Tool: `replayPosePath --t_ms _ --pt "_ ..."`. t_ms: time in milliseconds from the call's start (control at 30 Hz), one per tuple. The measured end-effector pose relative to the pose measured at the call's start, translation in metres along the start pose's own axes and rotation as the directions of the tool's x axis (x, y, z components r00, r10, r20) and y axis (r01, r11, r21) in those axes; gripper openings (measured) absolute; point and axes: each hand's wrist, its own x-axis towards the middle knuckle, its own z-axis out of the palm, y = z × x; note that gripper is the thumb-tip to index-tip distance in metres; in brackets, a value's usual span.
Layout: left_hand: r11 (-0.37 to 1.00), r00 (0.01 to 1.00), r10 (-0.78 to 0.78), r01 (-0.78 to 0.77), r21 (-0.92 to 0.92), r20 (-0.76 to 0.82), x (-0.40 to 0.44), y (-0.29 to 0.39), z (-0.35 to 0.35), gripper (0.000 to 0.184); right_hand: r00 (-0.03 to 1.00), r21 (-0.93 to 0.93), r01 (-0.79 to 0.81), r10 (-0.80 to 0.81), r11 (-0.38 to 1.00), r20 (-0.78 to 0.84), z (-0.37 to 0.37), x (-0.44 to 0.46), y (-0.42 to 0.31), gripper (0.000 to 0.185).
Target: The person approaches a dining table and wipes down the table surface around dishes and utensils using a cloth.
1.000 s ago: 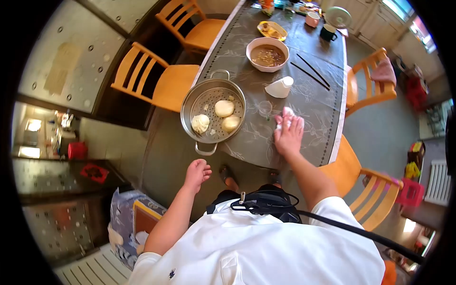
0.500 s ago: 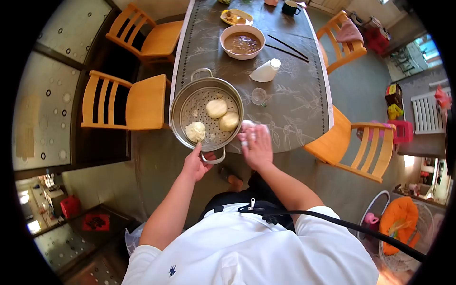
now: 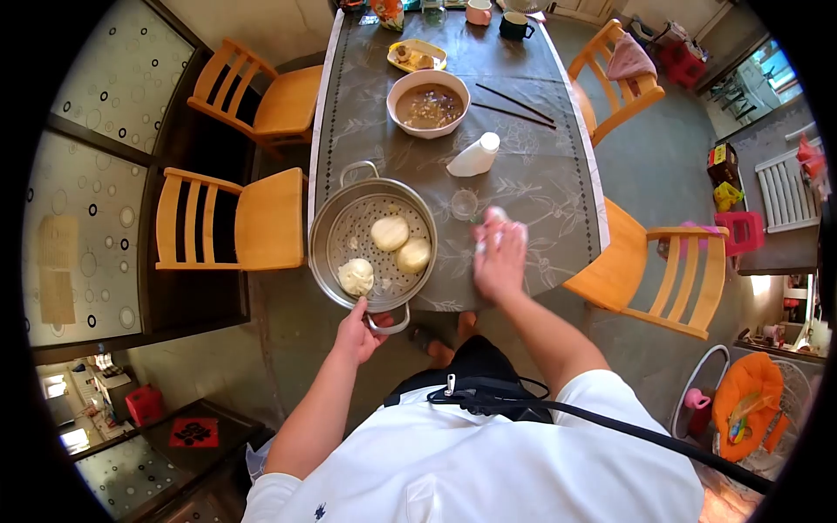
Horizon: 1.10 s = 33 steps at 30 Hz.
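My left hand grips the near rim and handle of a metal steamer pan, thumb on the rim. Inside the perforated pan lie a round bun, a second bun and a crinkled bun. My right hand presses a crumpled white and pink wipe on the table's near part, its fingers over it. A small clear glass stands just beyond that hand, and a white bottle is farther back.
Farther up the table are a bowl of brown soup, dark chopsticks, a yellow dish and a dark cup. Wooden chairs stand at both sides.
My left hand has come up from beside the table and taken hold of the pan's near edge. My right hand moved toward the pan with the wipe, then back out to the right.
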Motion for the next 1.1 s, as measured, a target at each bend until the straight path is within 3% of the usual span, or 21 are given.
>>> replayPosePath --t_ms 67,133,233,333,367,467,600,833,933,967,1100 --pt "1.0 1.0 -0.001 0.001 -0.026 -0.008 0.003 0.001 0.002 0.045 0.991 0.121 0.114 -0.122 0.986 0.06 -0.01 -0.025 -0.01 0.075" --pt "1.0 1.0 0.0 0.0 -0.017 -0.009 0.004 0.001 0.003 0.045 0.935 0.142 0.33 -0.344 0.933 0.088 -0.013 -0.037 0.002 0.074" --pt "1.0 0.998 0.002 -0.001 0.021 -0.056 0.002 -0.001 0.011 0.045 0.88 0.215 0.444 -0.469 0.87 0.078 -0.03 -0.02 0.025 0.062" --pt "0.995 0.996 0.03 -0.022 0.1 -0.079 0.014 -0.006 0.002 0.049 0.928 0.524 0.24 -0.352 0.817 0.125 -0.051 0.013 0.033 0.047" --pt "0.995 0.995 0.038 -0.03 0.097 -0.087 0.012 -0.007 0.003 0.05 0.957 0.432 0.289 -0.27 0.854 -0.108 -0.051 0.017 0.03 0.036" --pt "0.992 0.986 0.082 -0.066 0.11 -0.142 0.01 -0.007 0.006 0.051 0.982 0.557 -0.111 0.003 0.823 0.191 -0.047 0.048 0.022 0.037" --pt "0.965 0.948 0.204 -0.153 0.211 -0.246 0.004 -0.005 0.014 0.049 0.905 0.495 -0.274 0.047 0.824 0.423 -0.025 0.089 0.011 0.041" --pt "0.93 0.913 0.272 -0.168 0.328 -0.303 -0.015 -0.003 0.031 0.043 0.918 0.608 -0.266 0.003 0.748 0.398 0.01 0.104 0.027 0.034" --pt "0.912 0.918 0.259 -0.13 0.389 -0.3 -0.013 -0.005 0.024 0.043 0.921 0.643 -0.33 0.086 0.691 0.381 -0.007 0.11 0.052 0.032" --pt "0.902 0.92 0.257 -0.119 0.416 -0.294 -0.011 -0.005 0.019 0.042 0.96 0.642 -0.268 0.145 0.719 0.238 -0.005 0.111 0.063 0.031" --pt "0.905 0.921 0.227 -0.079 0.419 -0.316 -0.008 -0.003 0.016 0.043 0.922 0.578 -0.378 0.35 0.723 0.165 -0.014 0.129 0.114 0.03"
